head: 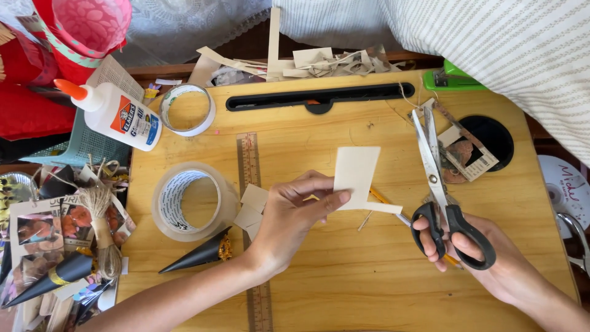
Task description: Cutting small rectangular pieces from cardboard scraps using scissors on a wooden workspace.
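Note:
My left hand (294, 216) pinches a pale cream piece of card (356, 174) between thumb and fingers, holding it above the wooden lap desk (344, 283). My right hand (476, 258) grips black-handled scissors (437, 184), fingers through the loops, blades nearly closed and pointing away from me, to the right of the card. A yellow pencil (384, 200) lies on the desk under the card, running toward the scissors. Small cream card squares (252, 206) lie beside my left hand.
On the desk are a wooden ruler (249, 166), a large clear tape roll (190, 201), a smaller tape roll (187, 109), a black paper cone (200, 255) and a glue bottle (117, 114). Twine (101, 215), paper scraps (319, 61), a green stapler (453, 78) and printed cutouts (470, 154) surround it.

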